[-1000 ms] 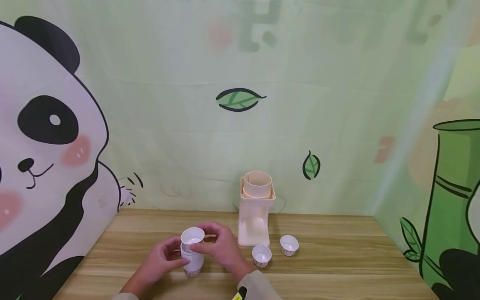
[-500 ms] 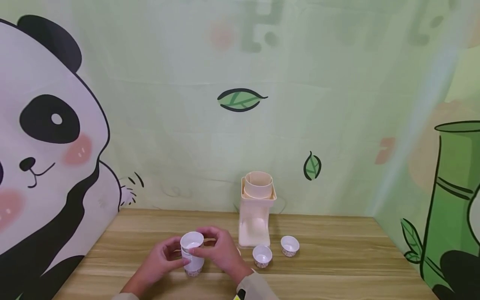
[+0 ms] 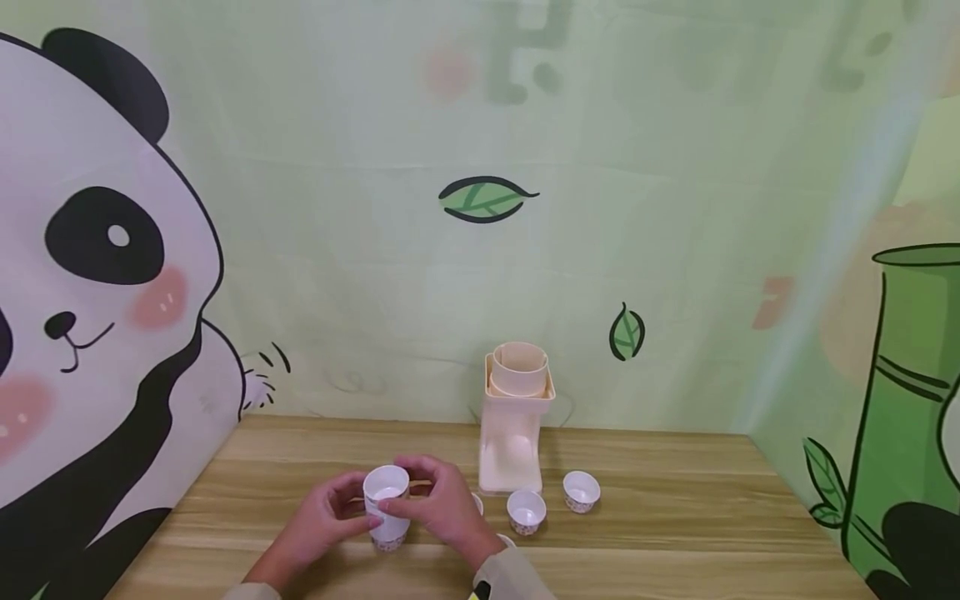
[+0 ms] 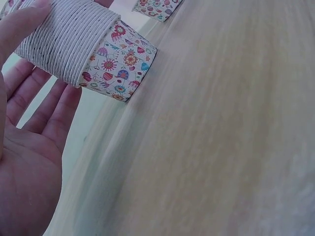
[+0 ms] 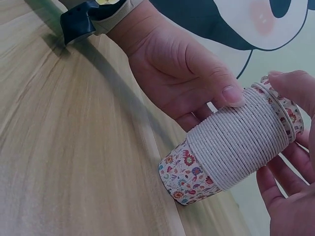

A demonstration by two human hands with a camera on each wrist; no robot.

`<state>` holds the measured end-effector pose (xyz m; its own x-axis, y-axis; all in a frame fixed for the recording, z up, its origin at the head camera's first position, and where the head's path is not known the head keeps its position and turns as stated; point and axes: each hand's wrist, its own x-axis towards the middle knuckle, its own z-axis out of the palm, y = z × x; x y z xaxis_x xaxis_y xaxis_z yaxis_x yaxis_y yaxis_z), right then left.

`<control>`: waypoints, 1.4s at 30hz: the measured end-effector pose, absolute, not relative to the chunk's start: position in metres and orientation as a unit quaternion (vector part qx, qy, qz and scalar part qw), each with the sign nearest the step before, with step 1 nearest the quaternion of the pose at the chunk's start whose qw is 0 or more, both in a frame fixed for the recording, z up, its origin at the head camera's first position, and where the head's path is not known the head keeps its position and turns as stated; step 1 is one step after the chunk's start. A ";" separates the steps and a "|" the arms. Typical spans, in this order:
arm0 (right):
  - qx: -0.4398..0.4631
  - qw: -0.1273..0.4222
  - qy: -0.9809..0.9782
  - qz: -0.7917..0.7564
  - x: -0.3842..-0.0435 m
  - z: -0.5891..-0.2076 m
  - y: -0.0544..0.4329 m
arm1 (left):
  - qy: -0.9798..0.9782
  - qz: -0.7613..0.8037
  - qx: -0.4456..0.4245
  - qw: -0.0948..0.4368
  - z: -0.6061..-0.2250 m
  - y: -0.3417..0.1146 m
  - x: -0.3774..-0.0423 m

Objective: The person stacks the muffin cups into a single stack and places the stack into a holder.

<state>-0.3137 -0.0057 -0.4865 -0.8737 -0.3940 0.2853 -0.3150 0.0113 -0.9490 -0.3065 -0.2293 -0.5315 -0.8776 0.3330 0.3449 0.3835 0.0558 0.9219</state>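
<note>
A stack of nested paper baking cups (image 3: 388,529) with ribbed white rims and a flower print stands upright on the table. My left hand (image 3: 322,517) holds it round the side, thumb in front; in the left wrist view the thumb (image 4: 24,24) presses the ribbed rims. With my right hand (image 3: 446,504) I pinch the topmost cup (image 3: 387,482) between thumb and fingers. In the right wrist view a band of that cup's print (image 5: 291,115) shows above the stack's upper rims, so it is only partly sunk in. The right fingertips behind the cup are hidden in the head view.
Two loose printed cups, a nearer one (image 3: 526,512) and a farther one (image 3: 581,492), stand right of my hands. Rims of others peek out beside my right hand and wrist. A pale pink dispenser (image 3: 510,450) with a round holder stands behind on the wooden table (image 3: 675,533).
The topmost cup, held by my right hand, has come down into the stack, narrowing the gap below its rim. My left hand has stayed round the stack.
</note>
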 end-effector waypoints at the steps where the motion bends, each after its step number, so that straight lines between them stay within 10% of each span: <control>1: -0.249 0.030 0.710 -0.658 -0.313 -0.486 -0.006 | -0.726 -0.642 -0.248 0.021 -0.532 -0.229 -0.306; 42: -0.231 0.039 0.743 -0.627 -0.309 -0.484 -0.007 | -0.730 -0.635 -0.251 0.020 -0.531 -0.230 -0.307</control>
